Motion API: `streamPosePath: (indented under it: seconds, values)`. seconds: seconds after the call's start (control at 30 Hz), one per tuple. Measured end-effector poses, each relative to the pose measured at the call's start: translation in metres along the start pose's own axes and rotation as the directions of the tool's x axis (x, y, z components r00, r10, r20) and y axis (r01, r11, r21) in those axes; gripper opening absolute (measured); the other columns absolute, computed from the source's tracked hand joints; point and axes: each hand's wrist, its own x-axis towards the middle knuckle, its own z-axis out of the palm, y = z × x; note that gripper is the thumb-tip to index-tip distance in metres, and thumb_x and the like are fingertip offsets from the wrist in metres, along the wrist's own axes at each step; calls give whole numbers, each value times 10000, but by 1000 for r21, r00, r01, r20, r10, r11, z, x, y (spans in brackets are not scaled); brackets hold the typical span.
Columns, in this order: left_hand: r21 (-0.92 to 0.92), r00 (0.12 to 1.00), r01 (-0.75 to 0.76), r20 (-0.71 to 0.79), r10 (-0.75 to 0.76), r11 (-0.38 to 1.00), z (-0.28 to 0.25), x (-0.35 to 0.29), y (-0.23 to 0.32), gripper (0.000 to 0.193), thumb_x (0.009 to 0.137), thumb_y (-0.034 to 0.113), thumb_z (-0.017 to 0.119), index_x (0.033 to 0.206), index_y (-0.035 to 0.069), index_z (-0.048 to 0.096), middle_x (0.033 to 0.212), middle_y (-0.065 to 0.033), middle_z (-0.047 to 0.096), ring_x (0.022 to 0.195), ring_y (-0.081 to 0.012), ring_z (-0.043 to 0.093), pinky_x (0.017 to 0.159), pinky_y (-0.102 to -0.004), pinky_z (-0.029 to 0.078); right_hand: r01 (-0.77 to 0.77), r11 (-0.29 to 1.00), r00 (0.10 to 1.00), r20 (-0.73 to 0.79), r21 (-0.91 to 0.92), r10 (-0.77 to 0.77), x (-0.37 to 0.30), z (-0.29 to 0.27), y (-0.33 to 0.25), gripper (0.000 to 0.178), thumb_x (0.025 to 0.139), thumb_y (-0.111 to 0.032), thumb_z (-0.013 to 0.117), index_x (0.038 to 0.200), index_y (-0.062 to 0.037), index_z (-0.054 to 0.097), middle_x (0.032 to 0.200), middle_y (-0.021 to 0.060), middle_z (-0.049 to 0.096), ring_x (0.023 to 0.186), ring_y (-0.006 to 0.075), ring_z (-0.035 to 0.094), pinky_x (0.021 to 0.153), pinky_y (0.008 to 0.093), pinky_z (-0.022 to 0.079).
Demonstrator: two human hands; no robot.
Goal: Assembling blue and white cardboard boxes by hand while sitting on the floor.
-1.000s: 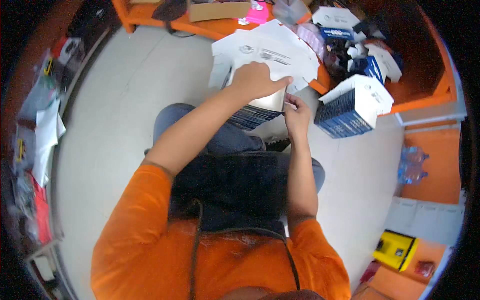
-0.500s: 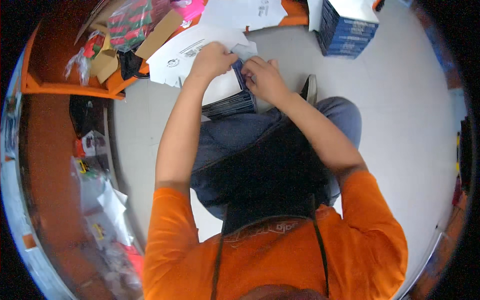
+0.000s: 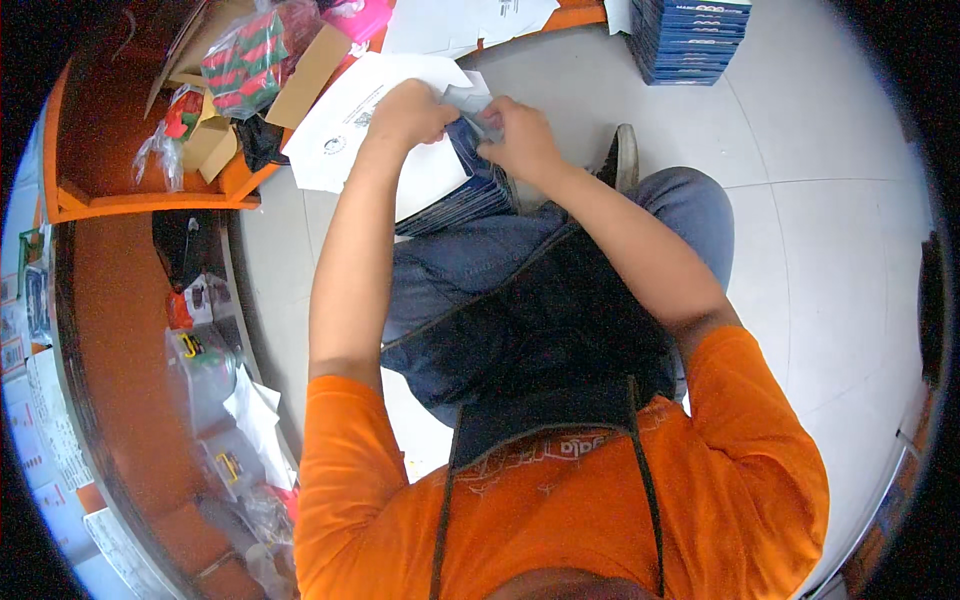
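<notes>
A white die-cut carton sheet (image 3: 335,125) with dark print and a round logo lies over a stack of flat, dark-blue-edged pieces (image 3: 455,205) in front of my crossed legs. My left hand (image 3: 408,112) is closed at the sheet's right part, its fingertips by a dark blue edge. Between thumb and fingers of my right hand (image 3: 522,140) is a pale grey flap (image 3: 468,104) at the sheet's far right corner. Part of the flap is hidden behind the fingers.
At the far right stands a tall stack of blue boxes (image 3: 690,45). More white sheets (image 3: 450,22) lie on an orange shelf (image 3: 150,207) at the back. Left of me are a bagged red-and-green bundle (image 3: 250,60), an open brown box (image 3: 312,75) and plastic packages (image 3: 205,370).
My right hand has shifted slightly left and down, and the pale flap by its fingers shows more. My left hand has moved a little left. The whole view has also shifted slightly.
</notes>
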Motion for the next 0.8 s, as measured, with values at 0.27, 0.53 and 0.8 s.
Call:
streamPosePath:
  seconds: [0.27,0.53,0.8]
  values:
    - [229,997,40,-78,-22,973,8,1,5,363,718,367,728,806,15,734,889,-190,716,857,-303,703,804,-406,551,-71,997,979,193,18,66,5,-7,-14,238,662,-197,753,786,1,706,833,229,685,832,404,668,808,484,531]
    - [137,927,39,-376,16,990,30,-23,3,501,781,476,691,849,-19,716,900,-223,698,882,-379,687,789,-439,550,-150,988,966,217,46,137,-7,-14,-31,297,663,-246,762,795,15,710,824,251,671,797,407,665,774,475,539]
    - [-179,988,-19,-156,-9,984,23,-99,-1,536,791,511,684,676,-12,704,667,-227,656,705,-359,685,709,-455,527,-39,986,937,338,-162,92,-8,-21,-38,351,708,-319,745,766,26,713,747,238,660,734,393,667,726,460,539]
